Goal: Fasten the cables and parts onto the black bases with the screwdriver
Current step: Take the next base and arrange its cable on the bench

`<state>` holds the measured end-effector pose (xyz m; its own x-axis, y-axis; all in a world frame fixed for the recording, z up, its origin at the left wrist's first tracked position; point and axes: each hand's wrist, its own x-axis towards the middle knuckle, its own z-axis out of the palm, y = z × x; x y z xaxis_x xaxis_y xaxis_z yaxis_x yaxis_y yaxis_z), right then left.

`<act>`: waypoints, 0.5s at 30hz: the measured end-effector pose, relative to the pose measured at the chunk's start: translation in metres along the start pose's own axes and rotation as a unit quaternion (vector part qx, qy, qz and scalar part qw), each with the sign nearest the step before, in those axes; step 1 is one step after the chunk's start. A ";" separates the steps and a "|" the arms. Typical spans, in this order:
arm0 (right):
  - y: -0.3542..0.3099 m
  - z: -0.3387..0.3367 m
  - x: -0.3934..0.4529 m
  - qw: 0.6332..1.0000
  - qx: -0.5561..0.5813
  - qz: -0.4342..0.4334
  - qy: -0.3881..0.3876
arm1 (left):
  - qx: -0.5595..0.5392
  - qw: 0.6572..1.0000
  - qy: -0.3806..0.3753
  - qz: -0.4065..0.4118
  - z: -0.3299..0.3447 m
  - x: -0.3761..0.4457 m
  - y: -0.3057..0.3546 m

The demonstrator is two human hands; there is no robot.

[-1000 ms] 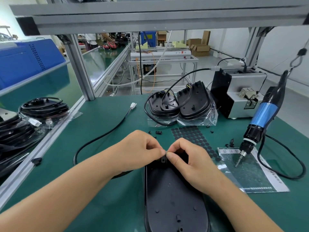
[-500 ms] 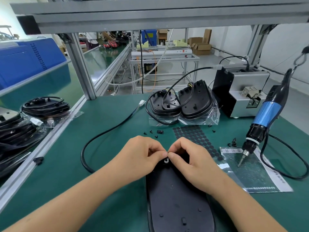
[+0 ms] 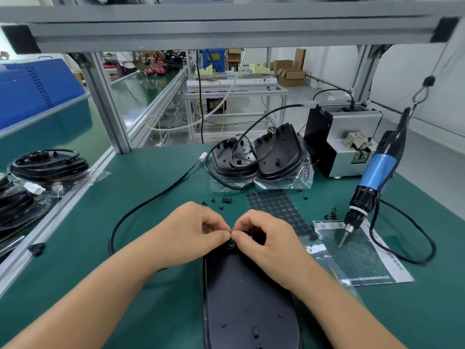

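A long black base (image 3: pixel 251 298) lies flat in front of me on the green mat. My left hand (image 3: pixel 191 230) and my right hand (image 3: pixel 266 235) meet at its far tip. Thumbs and forefingers of both hands pinch a small part there, mostly hidden by the fingertips. A black cable (image 3: pixel 141 205) loops from under my left hand to a white connector (image 3: pixel 203 155). The blue electric screwdriver (image 3: pixel 377 177) hangs at the right, untouched, its bit just above a plastic bag (image 3: pixel 359 253).
Loose black screws and a clip (image 3: pixel 216 201) lie beyond my hands, beside a sheet of black round pads (image 3: pixel 276 207). Two bagged bases with cables (image 3: pixel 259 159) stand behind, next to a grey screw feeder (image 3: pixel 347 139). More bagged bases (image 3: pixel 47 165) are stacked at the left.
Both hands stay pinched together at the base's far tip, with only small finger shifts. The cable loop at the left has slid a little toward the base.
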<state>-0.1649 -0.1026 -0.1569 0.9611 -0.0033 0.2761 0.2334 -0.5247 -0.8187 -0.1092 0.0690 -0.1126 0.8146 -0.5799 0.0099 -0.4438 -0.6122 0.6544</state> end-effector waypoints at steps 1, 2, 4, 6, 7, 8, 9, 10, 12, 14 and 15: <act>0.001 0.000 0.000 1.000 0.002 -0.003 0.002 | 0.009 1.000 -0.021 0.001 -0.002 0.000 0.001; 0.001 0.000 -0.001 1.000 0.007 -0.004 0.006 | 0.016 0.999 -0.035 0.001 -0.004 0.000 0.002; 0.001 0.000 -0.001 1.000 0.017 -0.006 0.011 | 0.020 0.999 -0.043 -0.004 -0.006 0.000 0.002; 0.001 0.001 -0.002 1.000 0.021 -0.007 0.011 | 0.012 0.999 -0.038 -0.009 -0.006 -0.001 0.002; 0.001 0.001 -0.001 1.000 0.024 -0.006 0.010 | 0.007 0.999 -0.038 -0.011 -0.005 -0.002 0.002; 0.002 0.001 -0.001 1.000 0.025 -0.006 0.010 | 0.000 0.999 -0.038 -0.013 -0.005 -0.002 0.002; 0.002 0.001 -0.001 1.000 0.025 -0.006 0.012 | -0.005 0.999 -0.038 -0.014 -0.005 -0.002 0.001; 0.002 0.001 -0.001 1.000 0.025 -0.005 0.013 | -0.009 0.999 -0.038 -0.016 -0.005 -0.003 0.001; 0.003 0.002 0.000 1.000 0.022 -0.004 0.014 | -0.015 0.999 -0.035 -0.016 -0.005 -0.003 0.000; 0.005 0.003 0.000 1.000 0.023 -0.004 0.014 | -0.020 0.999 -0.028 -0.016 -0.004 -0.003 -0.001; 0.006 0.003 0.000 1.000 0.023 -0.004 0.015 | -0.023 0.999 -0.022 -0.015 -0.003 -0.003 -0.001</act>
<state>-0.1628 -0.1029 -0.1630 0.9544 -0.0246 0.2975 0.2489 -0.4845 -0.8386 -0.1104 0.0732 -0.1117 0.8100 -0.5848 -0.0434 -0.4005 -0.6057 0.6875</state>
